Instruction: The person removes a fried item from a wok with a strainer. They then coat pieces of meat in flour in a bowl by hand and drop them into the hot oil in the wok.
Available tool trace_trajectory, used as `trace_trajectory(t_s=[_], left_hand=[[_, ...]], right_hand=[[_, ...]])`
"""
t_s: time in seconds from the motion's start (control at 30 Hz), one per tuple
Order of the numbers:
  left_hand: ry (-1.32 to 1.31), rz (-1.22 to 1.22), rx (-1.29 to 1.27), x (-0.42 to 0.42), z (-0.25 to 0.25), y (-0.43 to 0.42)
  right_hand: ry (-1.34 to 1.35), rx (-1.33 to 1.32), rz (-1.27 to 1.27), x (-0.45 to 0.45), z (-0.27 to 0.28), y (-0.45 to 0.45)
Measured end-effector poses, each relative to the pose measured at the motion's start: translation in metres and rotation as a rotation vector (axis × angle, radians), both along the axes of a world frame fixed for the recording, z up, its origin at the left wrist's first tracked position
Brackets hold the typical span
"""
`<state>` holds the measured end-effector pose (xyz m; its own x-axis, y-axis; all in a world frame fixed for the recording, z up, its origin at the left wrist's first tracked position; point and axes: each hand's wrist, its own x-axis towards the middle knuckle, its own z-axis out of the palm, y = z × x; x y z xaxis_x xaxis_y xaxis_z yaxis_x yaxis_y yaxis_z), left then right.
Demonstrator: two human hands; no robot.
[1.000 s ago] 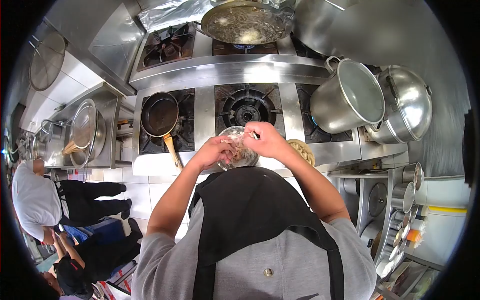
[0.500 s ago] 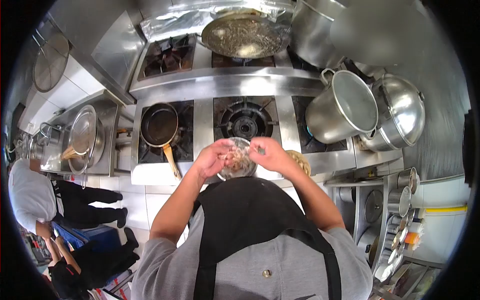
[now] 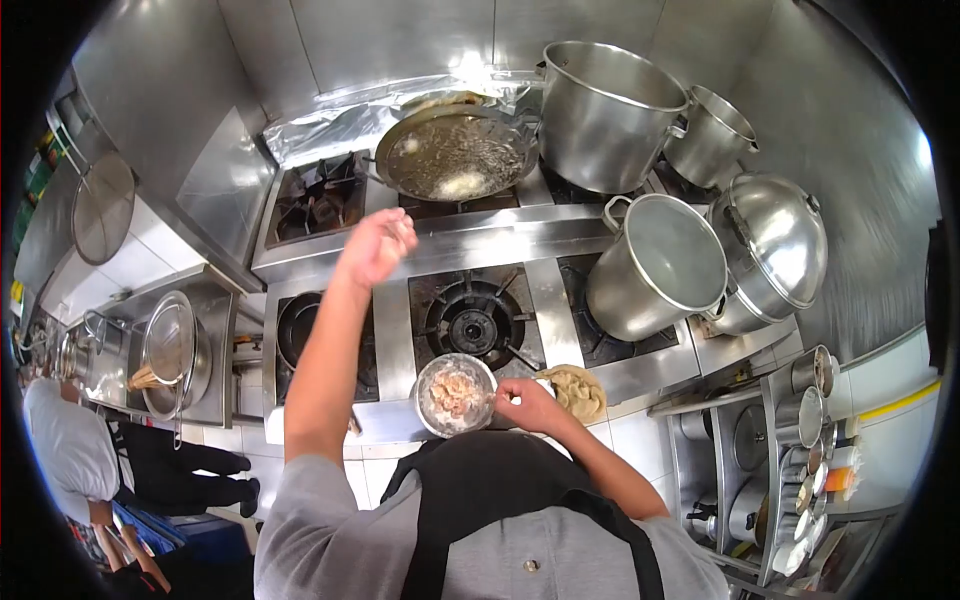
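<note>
Here, I'm steering my left hand (image 3: pixel 380 247) nearer the wide, round metal wok (image 3: pixel 393 172) at upper centre, lying up-right of its curled grip; whether that's closing on anything, I can't tell. At lower centre, my right hand (image 3: pixel 532 405) is pinching its grip together by the round metal bowl (image 3: pixel 428 412)'s right rim.

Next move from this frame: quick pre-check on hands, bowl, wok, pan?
1. Left hand short of the wok: ok.
2. Left hand's contents identifiable: cannot tell, blurred.
3. Right hand at the bowl: ok, by its rim.
4. Coated pieces left in the bowl: ok.
5. Flame under the wok: cannot tell, not visible.
6. Frying pan handle clear of left arm: cannot tell, mostly hidden.
</note>
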<state>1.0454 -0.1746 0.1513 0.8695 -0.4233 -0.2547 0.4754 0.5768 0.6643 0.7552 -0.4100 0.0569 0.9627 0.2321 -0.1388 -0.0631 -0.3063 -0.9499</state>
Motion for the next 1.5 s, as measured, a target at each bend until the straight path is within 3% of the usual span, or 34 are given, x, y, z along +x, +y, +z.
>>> trace_trajectory(t_s=[0.1, 0.17, 0.2, 0.27, 0.3, 0.33, 0.4, 0.47, 0.5, 0.6, 0.77, 0.83, 0.93, 1.0, 1.07, 1.17, 1.2, 1.23, 1.27, 1.3, 1.33, 1.4, 1.5], left_hand=[[-0.092, 0.1, 0.148, 0.021, 0.036, -0.02], [-0.265, -0.223, 0.405, 0.049, 0.037, -0.024], [-0.272, -0.231, 0.409, 0.068, 0.034, -0.033], [-0.504, -0.031, 0.988, 0.114, 0.025, -0.052], [-0.508, -0.034, 0.989, 0.136, 0.023, -0.058], [-0.69, -0.137, 1.304, 0.159, 0.023, -0.062], [-0.878, -0.249, 1.619, 0.195, 0.002, -0.065], [-1.219, -0.155, 1.891, 0.223, -0.026, -0.065], [-1.105, -0.241, 1.906, 0.217, -0.019, -0.072], [-1.153, -0.469, 1.961, 0.2, -0.002, -0.082], [-1.113, -0.354, 1.917, 0.178, 0.011, -0.083], [-1.099, -0.308, 1.926, 0.176, 0.018, -0.079], [-1.192, -0.105, 1.848, 0.157, 0.025, -0.061], [-1.392, 0.342, 1.564, 0.117, 0.034, -0.049], [-1.385, 0.321, 1.337, 0.038, 0.042, -0.038], [-0.868, -0.213, 1.127, -0.089, 0.013, -0.019], [-0.659, -0.324, 0.886, -0.122, -0.017, -0.012], [-0.559, -0.372, 0.841, -0.149, -0.053, -0.008], [-0.586, -0.443, 1.029, -0.176, -0.068, -0.009], [-0.501, -0.479, 0.85, -0.194, -0.105, -0.004], [0.029, -0.521, 0.548, -0.213, -0.081, -0.01], [0.302, -0.422, 0.048, -0.229, -0.101, -0.009], [0.312, -0.329, -0.031, -0.23, -0.145, -0.003]], right_hand=[[0.021, 0.004, -0.03, -0.003, 0.0, -0.009], [-0.014, -0.038, -0.058, -0.004, -0.008, -0.014], [-0.02, -0.033, -0.067, -0.004, -0.009, -0.016], [0.083, 0.042, -0.085, -0.005, -0.007, -0.02], [0.111, 0.016, -0.074, -0.005, -0.003, -0.022], [0.108, 0.017, -0.079, -0.005, -0.004, -0.024], [0.07, 0.042, -0.129, -0.008, -0.007, -0.025], [0.145, 0.069, -0.141, -0.009, 0.006, -0.029], [0.159, 0.066, -0.158, -0.013, 0.004, -0.031], [0.176, 0.061, -0.197, -0.019, -0.001, -0.033], [0.202, 0.045, -0.202, -0.022, 0.003, -0.028], [0.062, 0.032, -0.165, -0.02, -0.002, -0.022], [0.122, -0.035, -0.09, -0.013, 0.005, -0.018], [0.128, -0.033, -0.066, -0.007, 0.008, -0.013], [0.073, -0.063, -0.008, 0.002, 0.013, -0.008], [-0.093, -0.107, 0.011, 0.015, 0.018, 0.008], [-0.089, -0.109, 0.019, 0.02, 0.022, 0.012], [-0.087, -0.089, 0.06, 0.023, 0.024, 0.018], [-0.083, -0.068, 0.102, 0.025, 0.026, 0.023], [-0.089, -0.098, 0.129, 0.027, 0.032, 0.029], [-0.083, -0.094, 0.136, 0.028, 0.027, 0.035], [-0.469, -0.428, 0.191, 0.033, 0.007, 0.043], [-0.587, -0.596, 0.221, 0.038, -0.005, 0.049]])
